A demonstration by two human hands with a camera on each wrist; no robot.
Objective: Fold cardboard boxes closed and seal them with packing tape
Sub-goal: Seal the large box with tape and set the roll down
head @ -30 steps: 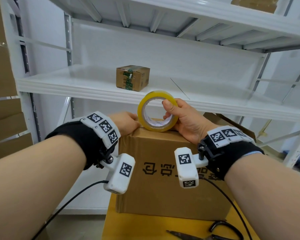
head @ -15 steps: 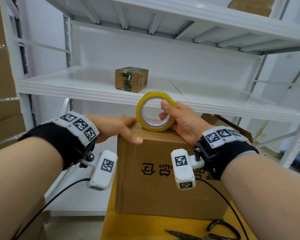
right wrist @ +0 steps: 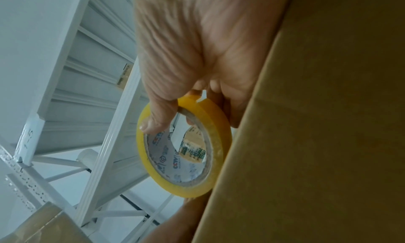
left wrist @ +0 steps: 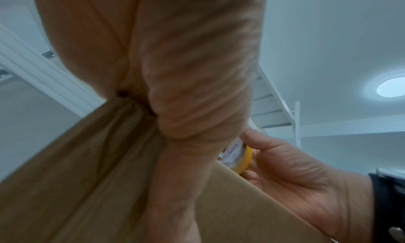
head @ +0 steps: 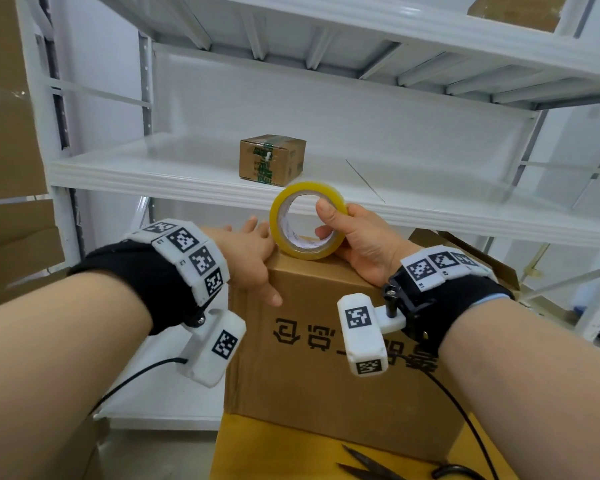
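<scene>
A brown cardboard box (head: 326, 368) with dark printed characters stands on a yellow table (head: 278, 455). My right hand (head: 357, 237) grips a yellow roll of packing tape (head: 307, 221) upright on the box top, thumb over the rim; the right wrist view shows the roll (right wrist: 184, 149) against the box (right wrist: 317, 125). My left hand (head: 253, 258) lies flat on the box's top left edge beside the roll, fingers straight, thumb down the front face. In the left wrist view the left hand (left wrist: 175, 90) hides most of the roll (left wrist: 241, 158).
A small taped cardboard box (head: 272, 159) sits on the white metal shelf (head: 153, 174) behind. Black scissors (head: 378, 465) lie on the table in front of the box. Stacked cardboard (head: 11, 168) stands at the left. An open box flap (head: 465, 247) shows at the right.
My left hand has slid back along the box top toward the tape roll, fingers now stretched out beside it. The right hand keeps the roll upright in the same place.
</scene>
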